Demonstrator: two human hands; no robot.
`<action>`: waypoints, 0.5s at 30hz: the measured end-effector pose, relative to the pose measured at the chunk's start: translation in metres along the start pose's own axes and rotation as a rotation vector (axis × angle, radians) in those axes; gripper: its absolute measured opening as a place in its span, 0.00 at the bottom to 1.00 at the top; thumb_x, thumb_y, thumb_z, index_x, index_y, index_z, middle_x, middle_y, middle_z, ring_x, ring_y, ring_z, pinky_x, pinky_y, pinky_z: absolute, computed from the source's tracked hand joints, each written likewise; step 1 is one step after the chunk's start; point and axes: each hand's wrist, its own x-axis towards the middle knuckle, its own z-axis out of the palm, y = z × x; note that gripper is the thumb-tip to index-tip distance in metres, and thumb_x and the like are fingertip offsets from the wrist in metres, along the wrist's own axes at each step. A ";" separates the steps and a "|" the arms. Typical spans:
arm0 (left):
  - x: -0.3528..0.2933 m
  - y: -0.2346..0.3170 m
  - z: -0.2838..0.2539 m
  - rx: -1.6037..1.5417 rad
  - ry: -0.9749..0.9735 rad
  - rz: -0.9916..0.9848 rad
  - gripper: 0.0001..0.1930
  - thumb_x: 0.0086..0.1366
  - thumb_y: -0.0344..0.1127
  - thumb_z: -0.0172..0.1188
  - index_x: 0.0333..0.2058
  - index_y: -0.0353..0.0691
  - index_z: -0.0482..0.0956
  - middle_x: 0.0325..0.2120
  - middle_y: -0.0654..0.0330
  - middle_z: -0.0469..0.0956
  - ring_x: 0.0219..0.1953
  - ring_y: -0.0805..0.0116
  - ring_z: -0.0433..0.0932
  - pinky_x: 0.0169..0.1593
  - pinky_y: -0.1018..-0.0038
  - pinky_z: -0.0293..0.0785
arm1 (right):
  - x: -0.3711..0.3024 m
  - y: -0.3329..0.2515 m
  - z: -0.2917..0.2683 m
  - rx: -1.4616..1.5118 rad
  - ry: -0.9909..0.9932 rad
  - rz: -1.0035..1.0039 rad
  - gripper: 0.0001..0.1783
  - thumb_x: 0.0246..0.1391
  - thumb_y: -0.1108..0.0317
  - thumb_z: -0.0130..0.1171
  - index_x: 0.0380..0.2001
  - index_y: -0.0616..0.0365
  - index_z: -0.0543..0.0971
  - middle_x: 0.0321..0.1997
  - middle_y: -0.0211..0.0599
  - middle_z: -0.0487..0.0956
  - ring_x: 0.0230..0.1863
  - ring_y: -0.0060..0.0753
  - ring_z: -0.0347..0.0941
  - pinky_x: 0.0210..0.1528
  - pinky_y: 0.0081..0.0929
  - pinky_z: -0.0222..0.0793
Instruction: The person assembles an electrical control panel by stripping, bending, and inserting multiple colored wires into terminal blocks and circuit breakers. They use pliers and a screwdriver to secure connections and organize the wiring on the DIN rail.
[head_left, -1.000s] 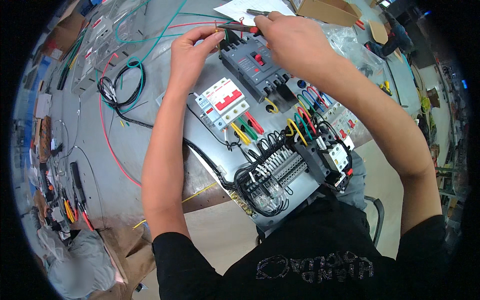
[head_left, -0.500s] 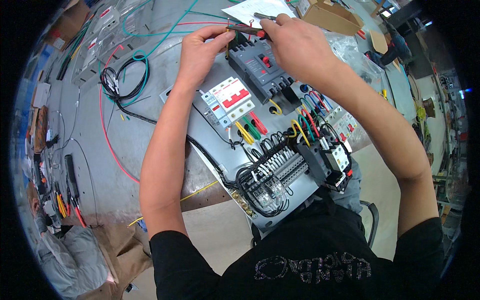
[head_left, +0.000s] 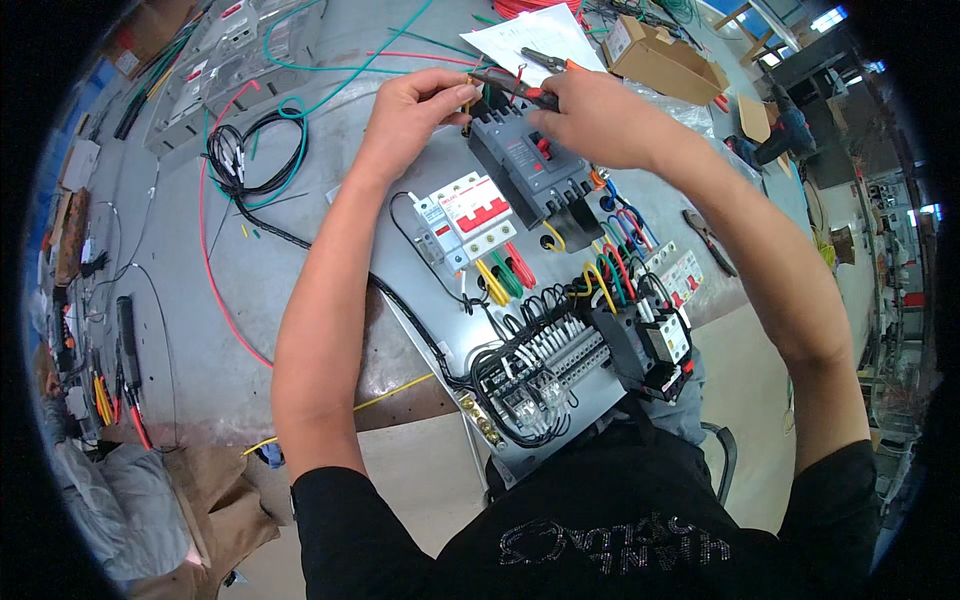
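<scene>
My left hand (head_left: 425, 112) is closed in a pinch on a thin yellow wire (head_left: 467, 108) at the far end of the grey moulded-case circuit breaker (head_left: 530, 150). In my right hand (head_left: 598, 118) is a pair of pliers (head_left: 530, 94) with red and black handles, its dark jaws pointing left to the wire by my left fingertips. Whether the jaws grip the wire is too small to tell. The breaker, with a red toggle, sits on a metal mounting plate (head_left: 410, 275). Nearer me on the plate is a white breaker (head_left: 470, 212) with red levers.
A terminal block (head_left: 575, 355) with black wire loops and a contactor (head_left: 668, 340) fill the plate's near end. Another pair of pliers (head_left: 708, 243) lies right. Coiled black cable (head_left: 255, 160) lies left. Beyond are paper (head_left: 500, 45), a grey-jawed tool (head_left: 543, 58) and a cardboard box (head_left: 665, 60).
The view has shifted, so the bench and plate sit slightly differently in it. My right hand has turned lower over the breaker, pliers still held. My left hand keeps its pinch.
</scene>
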 end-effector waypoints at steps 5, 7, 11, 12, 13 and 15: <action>-0.003 -0.002 0.004 -0.060 0.047 0.011 0.11 0.73 0.32 0.65 0.49 0.33 0.86 0.43 0.55 0.87 0.45 0.69 0.86 0.48 0.72 0.87 | 0.000 -0.008 -0.017 0.736 -0.439 0.291 0.18 0.67 0.60 0.60 0.25 0.59 0.77 0.21 0.30 0.74 0.20 0.24 0.70 0.19 0.27 0.64; -0.002 0.000 0.006 -0.049 0.055 -0.008 0.11 0.72 0.32 0.65 0.49 0.33 0.86 0.43 0.55 0.87 0.45 0.69 0.86 0.49 0.71 0.87 | -0.001 -0.004 -0.014 1.022 -0.531 0.358 0.16 0.69 0.61 0.59 0.26 0.56 0.75 0.20 0.24 0.69 0.18 0.15 0.63 0.16 0.20 0.56; -0.001 0.000 0.009 -0.013 0.079 -0.025 0.11 0.72 0.32 0.65 0.49 0.33 0.86 0.43 0.55 0.87 0.45 0.69 0.86 0.48 0.71 0.87 | 0.005 0.008 -0.015 1.066 -0.620 0.351 0.15 0.70 0.60 0.57 0.30 0.56 0.75 0.20 0.23 0.69 0.18 0.16 0.64 0.16 0.23 0.59; -0.001 0.001 0.008 0.005 0.060 -0.015 0.11 0.72 0.32 0.65 0.49 0.33 0.86 0.43 0.56 0.87 0.45 0.69 0.86 0.48 0.72 0.87 | 0.005 0.008 -0.018 1.027 -0.630 0.342 0.15 0.71 0.59 0.56 0.30 0.56 0.76 0.21 0.23 0.69 0.18 0.16 0.64 0.16 0.23 0.59; -0.001 0.001 0.007 0.023 0.041 -0.004 0.11 0.72 0.33 0.65 0.49 0.33 0.86 0.43 0.56 0.87 0.44 0.70 0.86 0.47 0.72 0.86 | 0.005 0.009 -0.021 0.988 -0.640 0.332 0.15 0.71 0.59 0.56 0.31 0.56 0.76 0.21 0.22 0.70 0.18 0.17 0.65 0.16 0.23 0.60; -0.001 0.002 0.006 0.058 0.014 0.011 0.11 0.72 0.33 0.65 0.49 0.34 0.86 0.42 0.56 0.88 0.44 0.70 0.86 0.47 0.72 0.86 | 0.007 0.017 -0.023 1.007 -0.692 0.326 0.17 0.72 0.57 0.55 0.33 0.57 0.77 0.22 0.24 0.73 0.19 0.19 0.70 0.17 0.24 0.64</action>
